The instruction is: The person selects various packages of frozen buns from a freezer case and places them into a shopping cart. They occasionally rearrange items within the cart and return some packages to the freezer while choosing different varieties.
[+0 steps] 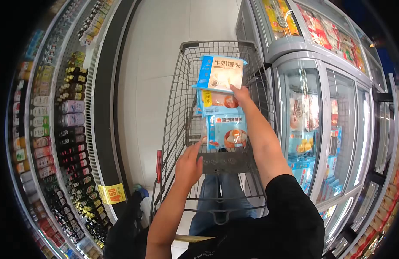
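Note:
A wire shopping cart (173, 108) stands in front of me, with three food packages in a row inside it. My right hand (240, 94) grips the lower right corner of the farthest one, a white and blue package (225, 71). Partly under it lies a blue package with a yellow label (219, 102). Nearest to me is a light blue package (227, 131) with pictured buns. My left hand (189, 163) is over the near left part of the cart, beside that package's lower left corner, fingers apart and holding nothing.
Shelves of bottles (72, 129) line the left side, with a yellow price tag (112, 194). Glass-door freezers (298, 116) stand close along the cart's right. Another person's dark-clothed leg and shoe (141, 190) show at the lower left. Tiled floor (149, 56) lies left of the cart.

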`<action>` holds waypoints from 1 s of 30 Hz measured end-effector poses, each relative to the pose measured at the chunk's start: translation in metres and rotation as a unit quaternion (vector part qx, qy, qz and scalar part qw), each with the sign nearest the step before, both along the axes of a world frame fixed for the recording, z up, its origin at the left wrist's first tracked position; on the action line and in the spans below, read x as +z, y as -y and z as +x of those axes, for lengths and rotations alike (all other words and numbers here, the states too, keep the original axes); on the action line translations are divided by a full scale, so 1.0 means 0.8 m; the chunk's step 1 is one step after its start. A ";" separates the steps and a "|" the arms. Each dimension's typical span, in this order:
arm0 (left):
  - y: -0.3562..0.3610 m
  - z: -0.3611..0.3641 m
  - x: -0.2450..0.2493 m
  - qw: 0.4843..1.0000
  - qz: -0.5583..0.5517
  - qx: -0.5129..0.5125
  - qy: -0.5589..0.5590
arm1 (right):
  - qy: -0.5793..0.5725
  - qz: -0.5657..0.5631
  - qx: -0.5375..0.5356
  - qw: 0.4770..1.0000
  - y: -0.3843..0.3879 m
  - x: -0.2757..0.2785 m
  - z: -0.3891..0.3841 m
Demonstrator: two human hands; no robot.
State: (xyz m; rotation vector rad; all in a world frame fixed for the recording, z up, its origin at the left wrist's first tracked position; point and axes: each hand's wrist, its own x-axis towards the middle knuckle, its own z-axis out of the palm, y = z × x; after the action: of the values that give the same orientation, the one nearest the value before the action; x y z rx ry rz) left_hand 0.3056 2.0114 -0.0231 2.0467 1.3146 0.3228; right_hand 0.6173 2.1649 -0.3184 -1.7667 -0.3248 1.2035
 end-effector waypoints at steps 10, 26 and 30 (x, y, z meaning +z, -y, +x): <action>0.007 -0.010 -0.009 0.999 -0.018 0.013 -0.045 | -0.240 -0.006 -0.043 0.970 0.052 0.115 -0.053; 0.002 -0.040 0.057 0.737 -0.359 0.372 0.434 | -0.286 0.004 0.023 0.958 0.286 0.452 -0.120; 0.036 -0.086 0.129 0.690 -0.487 0.222 0.487 | -0.212 0.067 0.083 0.971 0.359 0.526 -0.139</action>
State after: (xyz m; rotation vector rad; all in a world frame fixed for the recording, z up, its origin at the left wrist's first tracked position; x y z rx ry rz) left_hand 0.2370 1.9830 0.0799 0.4360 0.8876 0.6287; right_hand 0.5059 1.8780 0.1024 -1.3434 -0.2960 1.6017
